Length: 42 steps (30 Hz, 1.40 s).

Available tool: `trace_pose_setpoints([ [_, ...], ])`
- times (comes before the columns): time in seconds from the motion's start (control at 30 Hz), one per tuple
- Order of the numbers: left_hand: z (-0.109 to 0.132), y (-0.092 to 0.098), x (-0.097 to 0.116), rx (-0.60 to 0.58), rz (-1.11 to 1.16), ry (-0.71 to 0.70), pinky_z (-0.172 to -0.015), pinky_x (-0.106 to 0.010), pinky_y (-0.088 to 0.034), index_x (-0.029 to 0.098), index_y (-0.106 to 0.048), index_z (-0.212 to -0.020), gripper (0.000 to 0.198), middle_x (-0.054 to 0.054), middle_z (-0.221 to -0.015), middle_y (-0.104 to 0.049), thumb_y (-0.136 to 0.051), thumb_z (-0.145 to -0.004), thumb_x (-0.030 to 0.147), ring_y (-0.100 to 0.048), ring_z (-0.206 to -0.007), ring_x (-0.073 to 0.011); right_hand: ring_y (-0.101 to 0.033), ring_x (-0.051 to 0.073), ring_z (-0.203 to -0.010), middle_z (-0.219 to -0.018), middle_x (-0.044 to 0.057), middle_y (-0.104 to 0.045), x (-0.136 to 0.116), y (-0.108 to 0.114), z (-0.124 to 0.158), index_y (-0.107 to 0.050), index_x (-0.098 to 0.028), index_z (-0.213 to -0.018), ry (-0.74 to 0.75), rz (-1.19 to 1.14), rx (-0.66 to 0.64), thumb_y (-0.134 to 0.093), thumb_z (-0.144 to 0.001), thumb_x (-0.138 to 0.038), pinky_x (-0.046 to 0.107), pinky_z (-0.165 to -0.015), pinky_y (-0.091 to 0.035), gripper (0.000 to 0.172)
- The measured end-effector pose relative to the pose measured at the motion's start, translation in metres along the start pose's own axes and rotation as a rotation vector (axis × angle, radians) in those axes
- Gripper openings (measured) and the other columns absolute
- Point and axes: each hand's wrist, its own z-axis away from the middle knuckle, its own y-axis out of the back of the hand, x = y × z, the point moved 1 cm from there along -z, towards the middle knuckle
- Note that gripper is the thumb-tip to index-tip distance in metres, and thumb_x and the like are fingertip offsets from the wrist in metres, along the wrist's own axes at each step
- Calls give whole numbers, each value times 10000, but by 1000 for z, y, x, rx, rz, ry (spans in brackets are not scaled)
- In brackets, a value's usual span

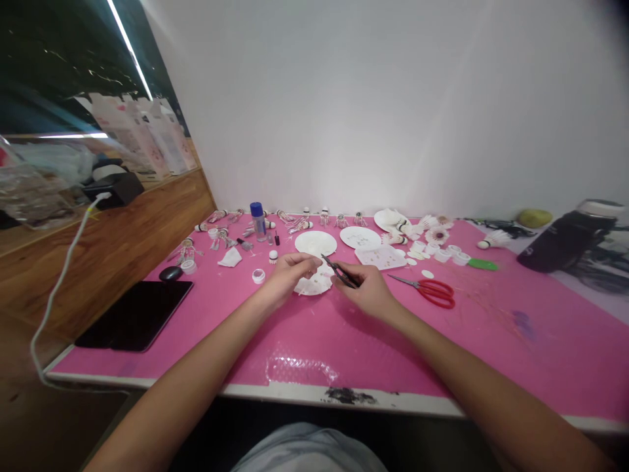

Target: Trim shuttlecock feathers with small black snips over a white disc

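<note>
My right hand (366,292) is shut on a pair of black tweezers (341,272), whose tips point toward my left hand (291,274). The fingers of my left hand are curled just above a white feathered disc (314,284), and they touch or nearly touch its edge. Whether that hand holds something small is hidden. The disc lies between my hands on a pink table mat (314,341), and a smooth white disc (315,243) lies just beyond it.
Shuttlecocks, feathers, small white caps and discs are scattered along the mat's far side, with a blue-capped bottle (258,221) among them. Red-handled scissors (432,292) lie to the right, and a black tablet (135,314) lies to the left. A white wall stands behind.
</note>
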Motion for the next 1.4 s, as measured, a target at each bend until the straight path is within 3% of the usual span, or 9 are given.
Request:
trace_pose_setpoints([
  [1.13,-2,2,-4,78,-15,3,-621,-264,-408,173,-828,-762,298,-45,-709,-706,-932,-629,418,-529,-636,-119,-757,313,-1023,-1178,65,-800,-1,0,-1,-764,-162,-1287,26,17,5,-706,-881,-326,408,-910,-590,442],
  [1.4,-2,2,-1,79,-15,7,-633,-260,-416,172,-829,-753,277,-46,-717,-715,-939,-631,395,-540,-648,-118,-756,304,-959,-1127,65,-811,-3,-1,-2,-785,-160,-1247,17,68,21,-678,-916,-400,392,-839,-588,422],
])
